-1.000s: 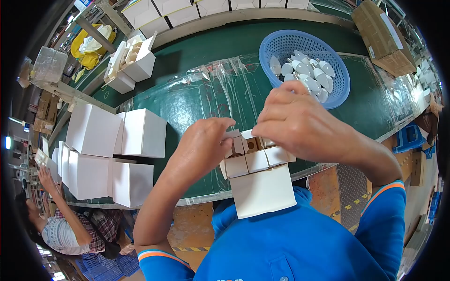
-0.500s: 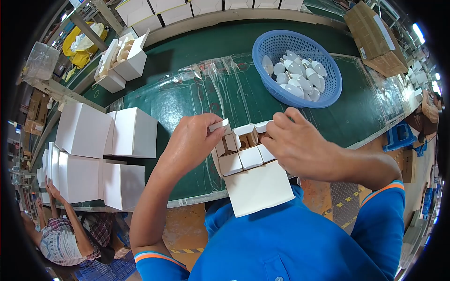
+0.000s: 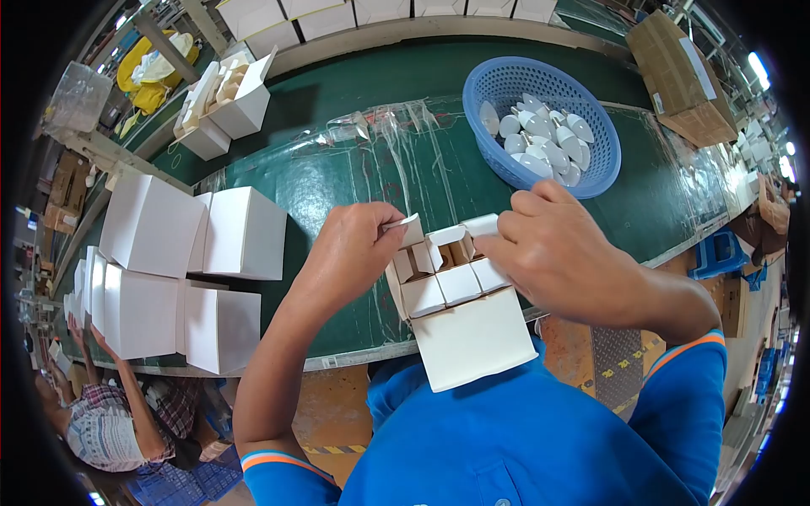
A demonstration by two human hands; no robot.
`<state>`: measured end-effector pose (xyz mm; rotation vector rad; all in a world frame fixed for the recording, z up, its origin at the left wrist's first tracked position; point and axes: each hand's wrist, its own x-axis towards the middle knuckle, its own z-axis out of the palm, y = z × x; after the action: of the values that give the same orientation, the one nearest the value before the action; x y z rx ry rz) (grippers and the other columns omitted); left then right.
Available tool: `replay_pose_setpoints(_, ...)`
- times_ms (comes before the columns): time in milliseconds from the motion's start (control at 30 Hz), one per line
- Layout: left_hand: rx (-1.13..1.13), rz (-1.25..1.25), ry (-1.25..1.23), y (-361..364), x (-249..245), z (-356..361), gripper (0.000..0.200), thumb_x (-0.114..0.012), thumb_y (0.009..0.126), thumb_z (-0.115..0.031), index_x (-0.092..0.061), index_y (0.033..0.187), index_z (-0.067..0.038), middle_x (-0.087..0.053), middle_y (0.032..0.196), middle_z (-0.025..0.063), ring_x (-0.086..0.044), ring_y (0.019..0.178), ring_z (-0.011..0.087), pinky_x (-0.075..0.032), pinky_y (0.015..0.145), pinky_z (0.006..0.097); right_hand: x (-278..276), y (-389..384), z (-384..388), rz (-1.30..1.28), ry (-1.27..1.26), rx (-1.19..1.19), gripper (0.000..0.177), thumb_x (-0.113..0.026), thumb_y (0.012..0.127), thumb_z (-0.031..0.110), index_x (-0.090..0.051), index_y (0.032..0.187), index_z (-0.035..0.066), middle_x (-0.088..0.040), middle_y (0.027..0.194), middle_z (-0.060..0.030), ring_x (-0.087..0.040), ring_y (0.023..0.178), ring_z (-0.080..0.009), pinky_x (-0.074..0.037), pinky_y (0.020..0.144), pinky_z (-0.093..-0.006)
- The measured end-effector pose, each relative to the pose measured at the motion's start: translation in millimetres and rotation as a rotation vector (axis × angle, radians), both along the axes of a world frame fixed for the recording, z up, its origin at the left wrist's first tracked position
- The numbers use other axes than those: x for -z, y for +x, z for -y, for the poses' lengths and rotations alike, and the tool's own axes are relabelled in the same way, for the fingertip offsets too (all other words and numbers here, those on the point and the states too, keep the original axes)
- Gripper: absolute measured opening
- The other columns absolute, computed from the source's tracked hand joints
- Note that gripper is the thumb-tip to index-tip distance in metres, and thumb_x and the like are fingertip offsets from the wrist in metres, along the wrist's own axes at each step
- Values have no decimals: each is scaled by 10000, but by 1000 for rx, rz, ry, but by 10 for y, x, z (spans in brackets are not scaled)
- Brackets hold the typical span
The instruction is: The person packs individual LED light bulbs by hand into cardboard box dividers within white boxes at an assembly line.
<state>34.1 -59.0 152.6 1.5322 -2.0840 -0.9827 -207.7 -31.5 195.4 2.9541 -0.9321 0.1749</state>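
In front of my body stands a white carton with its wide lid flap point(image 3: 477, 341) folded down toward my shirt. Several small white boxes point(image 3: 460, 285) sit inside it in rows; the far ones have their tops up, showing brown card inside. My left hand point(image 3: 350, 253) pinches a raised white flap point(image 3: 411, 229) at the far left corner between thumb and fingers. On the opposite side, my right hand point(image 3: 561, 257) is closed at the end of another white flap point(image 3: 481, 225); its fingers partly hide the grip.
A blue basket point(image 3: 498, 164) of white bulbs point(image 3: 548, 156) stands beyond my right hand. White cartons point(image 3: 152, 228) are stacked at left, with open cartons point(image 3: 240, 110) behind. A brown box point(image 3: 679, 76) is at far right. Another person point(image 3: 110, 422) works at lower left.
My right hand has shifted slightly right and down, and more of the flap beside its fingers shows. My left hand keeps its pinch. The whole view has shifted slightly.
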Motion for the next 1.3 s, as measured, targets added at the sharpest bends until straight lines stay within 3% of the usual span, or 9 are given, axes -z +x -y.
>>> replay_pose_setpoints(133, -11, 24, 89, 20, 54, 127, 168, -628, 879, -97, -683, 934, 51, -644, 711, 90, -546, 644, 102, -459, 599, 296, -4, 278, 29, 92, 74, -235, 112, -591, 781, 144, -659, 790, 56, -599, 755, -28, -527, 894, -192, -398, 781, -327)
replay_pose_setpoints(200, -46, -222, 251, 85, 216, 194, 168, -636, 876, -99, -689, 933, 50, -660, 744, 51, -578, 682, 90, -486, 634, 265, 351, 429, 164, 166, 51, -312, 120, -589, 790, 152, -664, 784, 58, -602, 766, -22, -524, 921, -186, -394, 791, -323)
replay_pose_setpoints(300, -29, -198, 166, 123, 242, 179, 198, -622, 886, -118, -691, 911, 66, -686, 731, 106, -653, 661, 138, -515, 626, 288, 461, 514, 278, 238, 18, -423, 150, -575, 817, 166, -679, 797, 61, -611, 805, -17, -509, 974, -173, -383, 815, -322)
replay_pose_setpoints(467, -37, -232, 176, 119, 233, 144, 187, -613, 909, -112, -687, 922, 59, -684, 746, 103, -651, 667, 125, -518, 632, 280, 177, 447, 293, -71, -38, -382, 146, -602, 776, 159, -706, 712, 80, -614, 789, -5, -508, 955, -174, -370, 808, -322)
replay_pose_setpoints(700, -67, -309, 180, 136, 315, 132, 181, -609, 920, -110, -680, 904, 56, -682, 752, 84, -655, 681, 112, -523, 638, 268, 342, 541, 281, -34, 30, -286, 155, -615, 744, 175, -720, 701, 71, -606, 757, -25, -515, 942, -188, -364, 801, -327)
replay_pose_setpoints(800, -56, -291, 160, 148, 301, 128, 176, -607, 919, -109, -678, 904, 51, -682, 751, 80, -653, 680, 111, -526, 635, 267, 307, 641, 214, -68, -211, -272, 161, -616, 739, 177, -719, 710, 57, -604, 749, -38, -524, 929, -196, -372, 785, -341)
replay_pose_setpoints(967, -79, -375, 121, 156, 500, 112, 178, -616, 912, -122, -675, 894, 44, -685, 758, 71, -657, 691, 114, -530, 645, 271, 365, 619, 305, 32, 44, -304, 130, -598, 720, 163, -660, 702, 50, -597, 815, -48, -541, 924, -216, -404, 731, -343)
replay_pose_setpoints(1167, -96, -410, 176, 148, 574, 113, 182, -617, 909, -132, -687, 928, 36, -692, 772, 85, -662, 724, 122, -526, 666, 282, 497, 601, 283, 132, 6, -318, 125, -625, 710, 140, -702, 699, 42, -656, 708, -79, -608, 898, -241, -458, 715, -353)
replay_pose_setpoints(1300, -96, -346, 153, 130, 537, 94, 194, -603, 929, -139, -690, 943, 33, -701, 797, 79, -660, 730, 127, -523, 669, 282, 350, 737, 315, -52, 113, -238, 129, -640, 681, 136, -719, 720, 42, -672, 739, -110, -665, 812, -268, -521, 658, -383)
